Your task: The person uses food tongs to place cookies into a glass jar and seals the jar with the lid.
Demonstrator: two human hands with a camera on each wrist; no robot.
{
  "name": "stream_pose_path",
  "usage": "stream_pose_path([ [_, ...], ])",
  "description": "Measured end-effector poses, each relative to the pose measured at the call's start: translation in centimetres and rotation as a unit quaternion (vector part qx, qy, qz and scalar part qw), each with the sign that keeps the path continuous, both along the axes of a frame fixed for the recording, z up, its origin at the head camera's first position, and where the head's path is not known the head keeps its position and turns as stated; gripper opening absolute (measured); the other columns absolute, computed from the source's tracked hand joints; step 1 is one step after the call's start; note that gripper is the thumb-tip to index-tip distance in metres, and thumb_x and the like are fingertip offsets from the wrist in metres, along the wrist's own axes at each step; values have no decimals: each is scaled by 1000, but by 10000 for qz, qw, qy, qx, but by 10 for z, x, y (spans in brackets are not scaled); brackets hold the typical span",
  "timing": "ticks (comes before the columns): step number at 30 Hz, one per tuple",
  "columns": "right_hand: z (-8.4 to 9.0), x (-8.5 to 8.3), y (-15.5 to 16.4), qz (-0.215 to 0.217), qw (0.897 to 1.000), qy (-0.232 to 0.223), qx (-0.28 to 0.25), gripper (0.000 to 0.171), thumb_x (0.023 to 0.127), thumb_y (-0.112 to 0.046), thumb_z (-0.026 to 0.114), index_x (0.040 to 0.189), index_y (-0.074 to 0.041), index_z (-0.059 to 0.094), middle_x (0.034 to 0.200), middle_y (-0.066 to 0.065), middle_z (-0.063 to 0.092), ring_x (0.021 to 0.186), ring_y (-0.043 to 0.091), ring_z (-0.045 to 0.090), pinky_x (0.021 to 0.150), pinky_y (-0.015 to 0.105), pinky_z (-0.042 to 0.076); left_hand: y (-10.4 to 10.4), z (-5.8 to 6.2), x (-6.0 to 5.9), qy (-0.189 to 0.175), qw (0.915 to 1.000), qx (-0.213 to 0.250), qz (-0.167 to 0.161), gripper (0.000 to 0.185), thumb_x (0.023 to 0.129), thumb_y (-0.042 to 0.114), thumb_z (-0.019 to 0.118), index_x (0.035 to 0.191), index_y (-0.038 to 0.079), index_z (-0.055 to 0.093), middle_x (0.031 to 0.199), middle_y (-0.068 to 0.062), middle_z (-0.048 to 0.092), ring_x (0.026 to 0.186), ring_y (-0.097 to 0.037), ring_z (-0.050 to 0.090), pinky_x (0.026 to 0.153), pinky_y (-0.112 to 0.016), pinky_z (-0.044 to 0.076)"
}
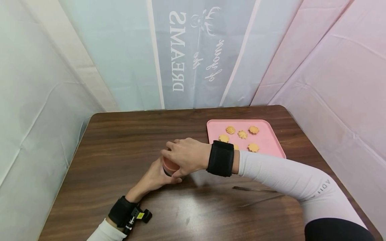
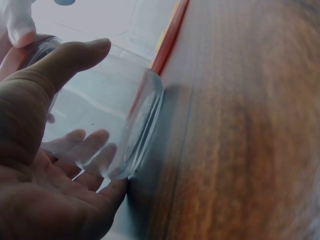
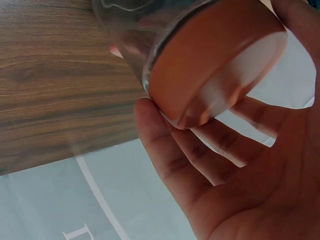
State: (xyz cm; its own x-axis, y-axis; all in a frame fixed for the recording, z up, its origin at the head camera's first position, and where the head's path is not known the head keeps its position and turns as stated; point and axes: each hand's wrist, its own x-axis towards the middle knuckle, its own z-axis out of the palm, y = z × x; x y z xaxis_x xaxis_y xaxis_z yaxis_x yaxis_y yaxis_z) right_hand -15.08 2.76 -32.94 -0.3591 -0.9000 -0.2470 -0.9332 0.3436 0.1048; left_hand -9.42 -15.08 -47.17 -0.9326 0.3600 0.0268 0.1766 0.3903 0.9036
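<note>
White sleeve (image 1: 274, 170) spans four o'clock. At seven, my left hand (image 1: 156, 176) holds a clear glass jar (image 2: 100, 100), my right hand (image 1: 190, 154) its smooth orange lid (image 3: 200, 65). At the jar's two o'clock, my wristband (image 1: 220, 158) part-blocks a pink tray (image 1: 269, 142) of fluted cookies (image 1: 242, 134); tongs (image 1: 241, 188) lie past three.

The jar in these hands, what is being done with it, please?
A person's left hand holds the jar around its glass body, while the right hand grips the lid. The lid sits on the jar; whether it is tight, I cannot tell. Cookies lie on the pink tray, and what look like tongs lie on the table.
</note>
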Motion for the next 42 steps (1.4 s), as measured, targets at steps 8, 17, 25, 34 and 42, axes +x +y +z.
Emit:
stream_pose_path([
  [8,1,-1,-1,183,9998,-77,47,75,87,-63,80,143,-18,60,127,5,62,104,18,64,77,32,60,1,-2,1,94,9999,37,2,95,83,31,93,156,8,36,136,-12,62,114,-22,66,92,-36,56],
  [17,3,-6,0,759,9966,-229,209,73,90,-52,82,148,-17,56,135,6,59,115,20,60,89,32,58,2,1,4,-63,9999,92,51,94,82,31,94,154,8,39,135,-10,62,113,-21,66,92,-34,56],
  [25,2,-9,1,1009,9939,-381,210,71,88,-48,86,146,-17,57,134,6,58,115,20,58,92,34,56,2,-2,4,-58,9998,182,-66,82,84,31,92,148,10,46,133,-7,65,114,-20,66,93,-32,56],
  [34,5,-11,1,1052,9925,-586,192,72,86,-44,89,145,-17,58,132,5,57,115,20,57,93,35,55,1,0,5,-72,9996,236,-126,82,86,27,91,151,12,44,137,-7,65,117,-21,66,96,-33,55],
  [42,12,-11,2,1171,9910,-629,148,79,84,-41,91,150,-17,55,132,6,56,116,21,56,94,35,55,0,0,4,-57,9990,401,-206,79,85,24,92,150,14,47,139,-6,63,122,-23,64,100,-34,53],
])
